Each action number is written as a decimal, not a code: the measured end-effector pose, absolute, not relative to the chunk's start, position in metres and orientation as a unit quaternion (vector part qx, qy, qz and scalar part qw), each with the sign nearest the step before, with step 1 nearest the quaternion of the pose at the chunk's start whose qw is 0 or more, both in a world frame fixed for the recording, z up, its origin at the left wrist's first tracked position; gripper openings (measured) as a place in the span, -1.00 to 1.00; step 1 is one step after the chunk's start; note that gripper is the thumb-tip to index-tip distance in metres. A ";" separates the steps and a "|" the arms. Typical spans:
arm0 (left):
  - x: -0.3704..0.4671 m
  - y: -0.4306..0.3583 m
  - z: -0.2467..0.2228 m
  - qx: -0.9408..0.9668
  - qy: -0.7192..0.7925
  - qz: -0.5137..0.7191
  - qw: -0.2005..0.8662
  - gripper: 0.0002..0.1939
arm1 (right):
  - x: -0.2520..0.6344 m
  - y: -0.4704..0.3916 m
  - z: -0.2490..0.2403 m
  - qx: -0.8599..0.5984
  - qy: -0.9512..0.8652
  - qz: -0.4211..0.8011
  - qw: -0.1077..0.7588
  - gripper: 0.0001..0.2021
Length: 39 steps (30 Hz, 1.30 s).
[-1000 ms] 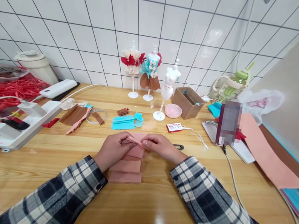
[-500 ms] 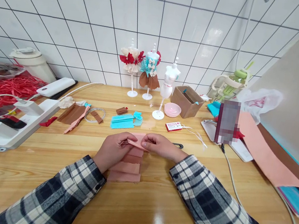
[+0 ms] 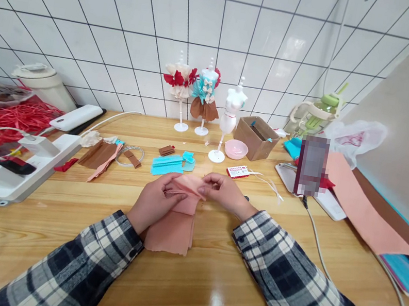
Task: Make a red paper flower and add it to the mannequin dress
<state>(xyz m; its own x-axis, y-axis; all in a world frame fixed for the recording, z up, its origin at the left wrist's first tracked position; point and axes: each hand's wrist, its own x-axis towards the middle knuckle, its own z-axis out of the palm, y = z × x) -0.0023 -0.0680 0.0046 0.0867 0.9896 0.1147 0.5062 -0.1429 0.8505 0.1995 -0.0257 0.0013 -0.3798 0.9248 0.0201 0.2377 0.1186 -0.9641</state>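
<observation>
Between my two hands is a strip of pink crepe paper [image 3: 171, 233] with cross folds, its near end lying on the table. My left hand [image 3: 152, 201] pinches the folded upper part on its left edge, thumb on top. At the right edge of the same part, my right hand [image 3: 224, 194] grips the paper between thumb and fingers. Just beyond the hands lies pleated turquoise crepe paper [image 3: 167, 165], with a small folded brown piece [image 3: 166, 150] behind it. A dark object's tip [image 3: 247, 199] pokes out behind my right hand, mostly hidden.
Three small white mannequins stand at the back: one bare [image 3: 232, 108], two dressed in paper. Near them are a pink bowl [image 3: 236, 150] and a cardboard box [image 3: 262, 149]. A power strip [image 3: 45, 168] with cables lies left; a phone [image 3: 311, 165] stands right beside pink paper [image 3: 367, 211].
The upper part of the pink paper has been spread and tilted up between my hands. Its near end now shows a broad flat panel instead of several narrow folds. Both hands keep hold.
</observation>
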 end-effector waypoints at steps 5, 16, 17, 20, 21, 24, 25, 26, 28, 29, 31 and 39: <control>0.005 -0.080 0.012 0.647 0.511 0.400 0.400 -0.25 | 0.201 -0.030 0.007 -0.520 -0.656 0.264 0.479 -0.83; 0.005 -0.077 0.014 0.643 0.509 0.402 0.407 -0.13 | 0.194 -0.039 0.004 -0.358 -0.872 0.179 0.283 -0.82; 0.005 -0.077 0.013 0.644 0.509 0.404 0.403 -0.14 | 0.195 -0.040 0.005 -0.352 -0.873 0.182 0.284 -0.82; 0.006 -0.077 0.012 0.643 0.499 0.420 0.401 -0.14 | 0.195 -0.042 0.008 -0.342 -0.877 0.185 0.282 -0.81; 0.006 -0.077 0.012 0.644 0.495 0.425 0.400 -0.14 | 0.195 -0.043 0.009 -0.344 -0.878 0.181 0.280 -0.82; 0.006 -0.077 0.012 0.657 0.503 0.423 0.369 -0.14 | 0.194 -0.046 0.011 -0.350 -0.880 0.163 0.277 -0.80; 0.005 -0.077 0.013 0.663 0.511 0.420 0.350 -0.14 | 0.193 -0.047 0.011 -0.349 -0.880 0.159 0.279 -0.78; 0.005 -0.076 0.013 0.669 0.517 0.417 0.332 -0.14 | 0.193 -0.047 0.012 -0.348 -0.880 0.159 0.282 -0.77; 0.003 -0.075 0.012 0.679 0.523 0.416 0.304 -0.14 | 0.192 -0.048 0.012 -0.346 -0.878 0.165 0.286 -0.76; 0.003 -0.075 0.011 0.682 0.524 0.416 0.295 -0.14 | 0.192 -0.048 0.012 -0.345 -0.877 0.170 0.287 -0.76; 0.002 -0.074 0.010 0.689 0.525 0.414 0.281 -0.15 | 0.192 -0.047 0.012 -0.344 -0.878 0.172 0.286 -0.75; 0.001 -0.071 0.011 0.733 0.518 0.384 0.215 -0.32 | 0.194 -0.047 0.013 -0.338 -0.896 0.123 0.261 -0.84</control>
